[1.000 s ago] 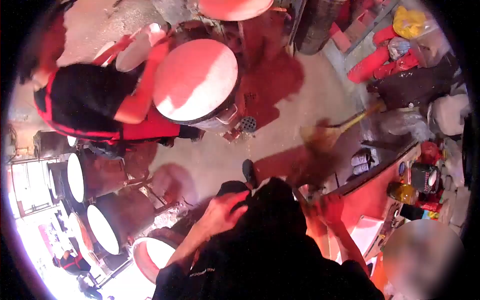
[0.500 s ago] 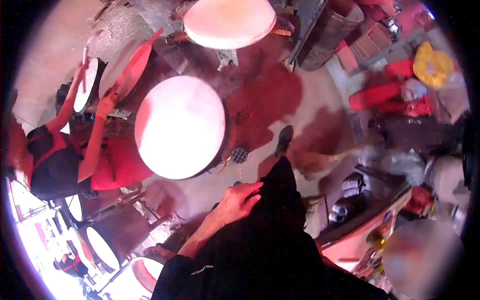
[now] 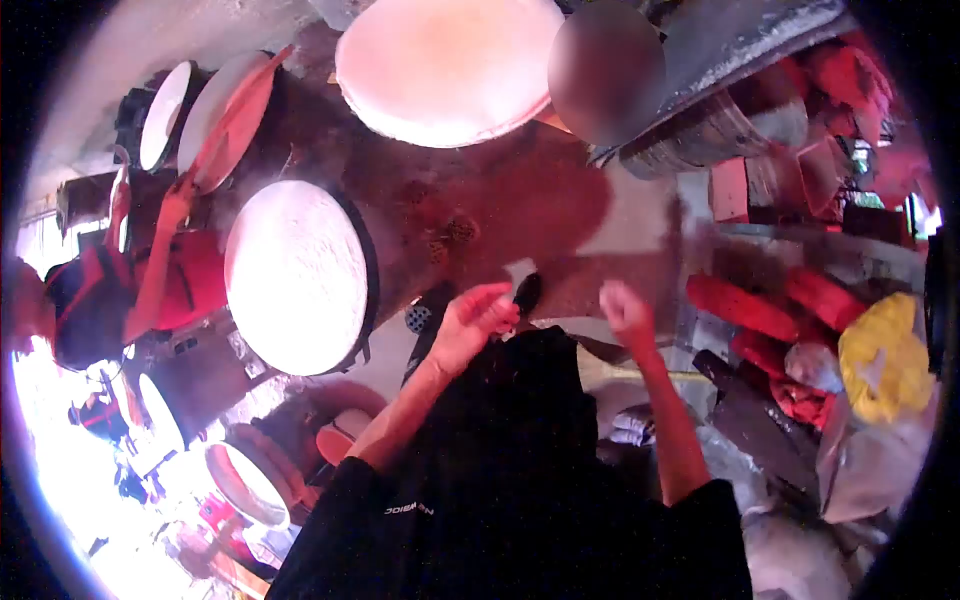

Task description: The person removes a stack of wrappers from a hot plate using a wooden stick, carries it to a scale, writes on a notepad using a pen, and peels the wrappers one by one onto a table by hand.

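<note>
A round, powdery white disc (image 3: 295, 280) is lying left of the left grip (image 3: 480, 322); a straw-coloured broom (image 3: 603, 372) is lying below the right grip (image 3: 628, 310). A co-worker (image 3: 95, 310) is standing beyond the disc, a crinkled yellow bag (image 3: 885, 355) resting well rightward. The left grip is hanging half-curled, released; whether the right is clenching, I cannot tell.

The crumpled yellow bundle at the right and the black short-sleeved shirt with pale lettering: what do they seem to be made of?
Crumpled yellow bundle: probably thin plastic, maybe glossy, judging by its loose creases; cloth is possible. Black short-sleeved shirt: apparently matte fabric, since it drapes with little shine.
</note>
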A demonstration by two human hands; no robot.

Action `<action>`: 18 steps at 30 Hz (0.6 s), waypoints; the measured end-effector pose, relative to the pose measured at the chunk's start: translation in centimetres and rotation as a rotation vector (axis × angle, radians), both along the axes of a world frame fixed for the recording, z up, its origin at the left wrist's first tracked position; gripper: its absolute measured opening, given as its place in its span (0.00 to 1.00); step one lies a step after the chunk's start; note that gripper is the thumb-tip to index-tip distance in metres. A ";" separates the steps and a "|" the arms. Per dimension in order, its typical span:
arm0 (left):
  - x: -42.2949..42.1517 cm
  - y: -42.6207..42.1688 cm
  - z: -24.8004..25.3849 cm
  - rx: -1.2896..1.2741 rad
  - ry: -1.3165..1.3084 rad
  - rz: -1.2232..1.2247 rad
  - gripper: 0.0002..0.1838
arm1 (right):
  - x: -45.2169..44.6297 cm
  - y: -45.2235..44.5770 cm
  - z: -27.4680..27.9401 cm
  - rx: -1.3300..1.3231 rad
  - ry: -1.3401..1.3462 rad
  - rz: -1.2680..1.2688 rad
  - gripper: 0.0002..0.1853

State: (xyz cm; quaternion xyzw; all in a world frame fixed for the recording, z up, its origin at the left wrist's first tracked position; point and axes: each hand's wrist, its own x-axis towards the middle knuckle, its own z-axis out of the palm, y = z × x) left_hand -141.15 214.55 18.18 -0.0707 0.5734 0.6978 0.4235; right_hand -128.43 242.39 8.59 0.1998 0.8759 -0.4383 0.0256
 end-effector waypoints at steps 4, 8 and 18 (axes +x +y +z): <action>-3.6 1.0 -1.4 0.060 -0.121 0.260 0.23 | -19.9 1.9 4.6 0.207 0.257 -0.104 0.27; -8.3 2.2 -3.1 0.157 -0.204 0.369 0.27 | -29.3 4.7 0.8 -0.102 0.149 -0.068 0.29; -17.0 6.7 -3.4 0.645 -0.397 0.742 0.33 | -31.7 4.9 10.9 -0.553 -0.288 0.050 0.13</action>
